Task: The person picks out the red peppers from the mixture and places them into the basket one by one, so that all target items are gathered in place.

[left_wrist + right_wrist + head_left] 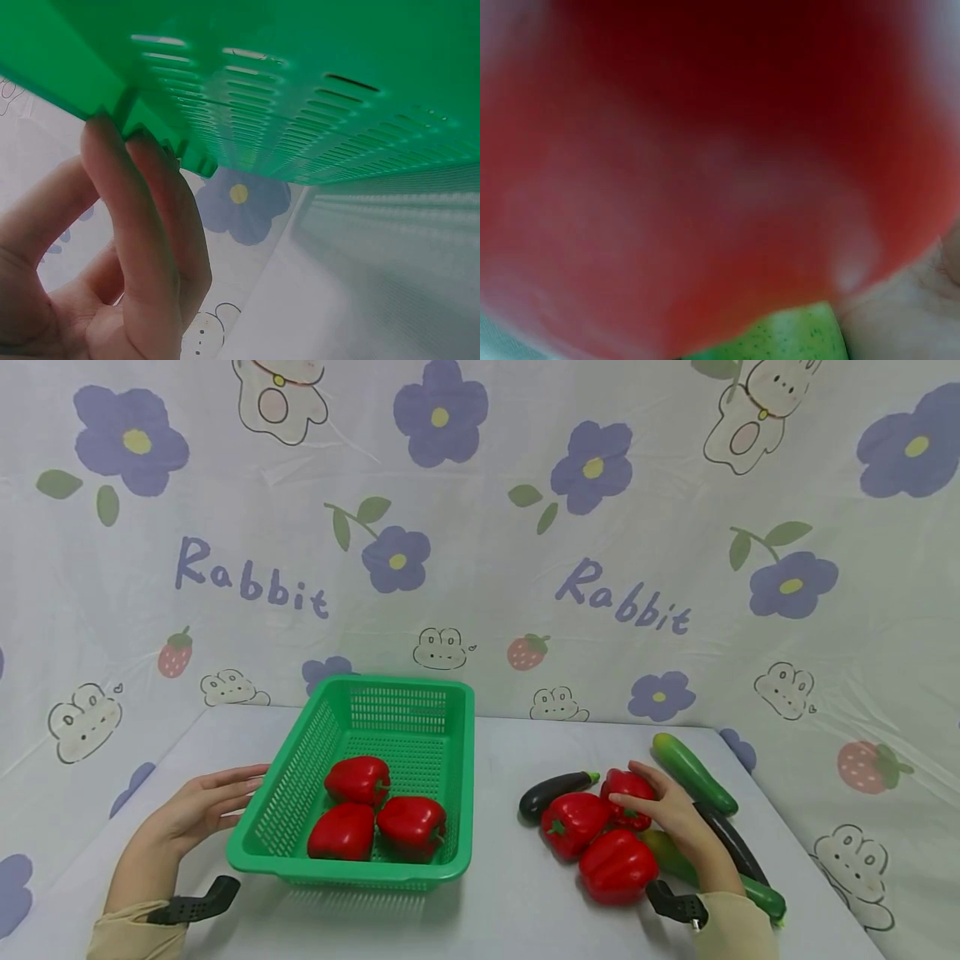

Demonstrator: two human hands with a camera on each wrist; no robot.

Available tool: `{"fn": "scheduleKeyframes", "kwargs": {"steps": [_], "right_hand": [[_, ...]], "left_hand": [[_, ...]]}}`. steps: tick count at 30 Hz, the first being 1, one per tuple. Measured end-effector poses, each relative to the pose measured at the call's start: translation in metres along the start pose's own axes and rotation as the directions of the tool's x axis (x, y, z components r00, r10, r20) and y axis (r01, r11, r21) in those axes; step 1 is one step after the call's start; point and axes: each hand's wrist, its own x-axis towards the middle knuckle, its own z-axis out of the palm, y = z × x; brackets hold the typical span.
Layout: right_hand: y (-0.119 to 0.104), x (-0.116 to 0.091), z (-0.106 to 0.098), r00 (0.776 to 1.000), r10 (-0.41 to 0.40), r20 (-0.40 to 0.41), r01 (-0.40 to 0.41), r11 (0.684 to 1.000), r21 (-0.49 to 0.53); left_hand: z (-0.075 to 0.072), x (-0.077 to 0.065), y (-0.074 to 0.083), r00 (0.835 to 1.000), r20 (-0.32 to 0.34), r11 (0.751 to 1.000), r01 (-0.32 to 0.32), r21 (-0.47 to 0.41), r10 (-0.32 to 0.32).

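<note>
A green plastic basket [462, 777] with slotted walls stands left of centre, with three red bell peppers [342, 832] inside. My left hand [197, 803] is at its left side, the fingertips [101, 129] touching the rim's underside and the fingers loosely extended. On the table to the right, my right hand [671, 810] grips the farthest red bell pepper [626, 787] of a group of three, thumb on the near side and fingers beyond it. The other two peppers [576, 823] lie just left and in front. A red pepper [705, 210] fills most of the right wrist view.
A short dark eggplant [557, 793] lies behind the peppers. Right of my right hand are a green cucumber-like vegetable [693, 772], a long dark eggplant [731, 843] and another green vegetable [763, 897], partly behind the wrist. A patterned cloth [480, 635] hangs behind the table.
</note>
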Motion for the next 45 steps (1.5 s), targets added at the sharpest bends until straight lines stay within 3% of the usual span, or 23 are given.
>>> {"fn": "scheduleKeyframes", "kwargs": {"steps": [21, 33, 45], "right_hand": [[0.0, 0.002, 0.001, 0.997, 0.08, -0.008, -0.08, 0.996, -0.023], [-0.001, 0.001, -0.003, 0.999, 0.045, -0.03, -0.046, 0.998, -0.041], [-0.016, 0.0, -0.006, 0.996, 0.03, -0.087, -0.031, 0.999, -0.011]], "left_hand": [[0.0, 0.001, 0.001, 1.0, 0.0, 1.0, -0.002, 0.003, 0.002], [0.0, 0.0, 0.002, 1.0, 0.006, 1.0, -0.002, 0.004, 0.002], [0.0, 0.0, 0.001, 1.0, 0.011, 1.0, -0.006, -0.009, 0.007]]}}
